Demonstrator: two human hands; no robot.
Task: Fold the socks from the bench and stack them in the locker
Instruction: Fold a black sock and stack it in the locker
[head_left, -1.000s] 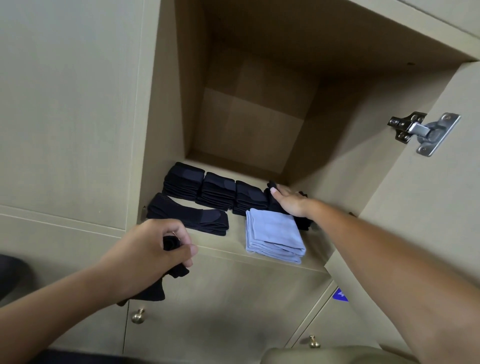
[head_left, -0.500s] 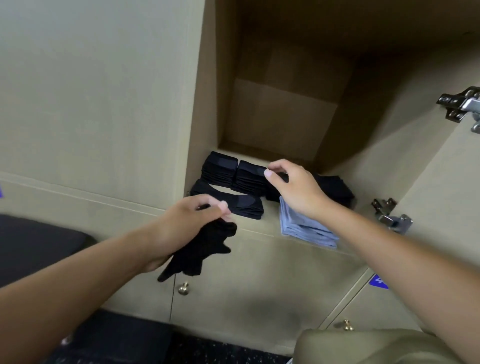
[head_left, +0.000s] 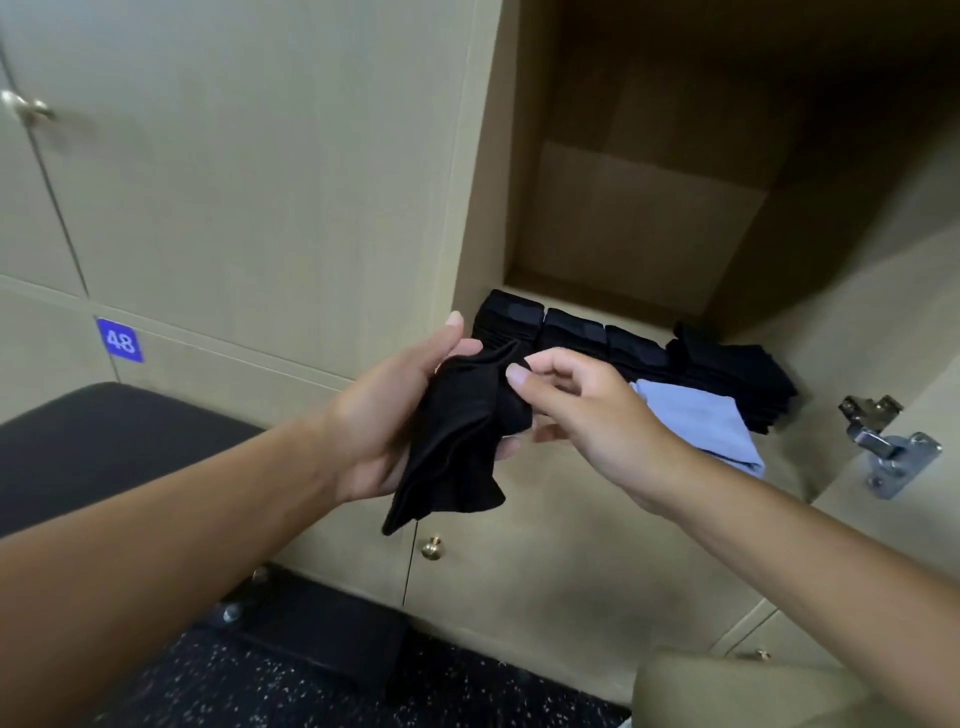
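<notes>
A loose black sock (head_left: 457, 441) hangs in front of the open locker (head_left: 649, 218). My left hand (head_left: 400, 415) holds it from the left, fingers under the cloth. My right hand (head_left: 582, 415) pinches its upper right part between thumb and fingers. Behind the hands, folded black socks (head_left: 576, 332) stand in a row on the locker shelf, with a further black stack (head_left: 737, 374) at the right. A folded light blue stack (head_left: 696, 421) lies at the shelf's front, partly hidden by my right wrist.
The locker door (head_left: 893, 364) stands open at the right, its metal hinge (head_left: 883, 447) sticking out. A dark bench (head_left: 104, 441) sits at the lower left below the closed door numbered 48 (head_left: 119, 340). Brass knobs (head_left: 431, 546) mark the lower doors.
My right hand left the shelf stacks and came back to the sock in my left hand, now pinching it. The view has swung left and down.
</notes>
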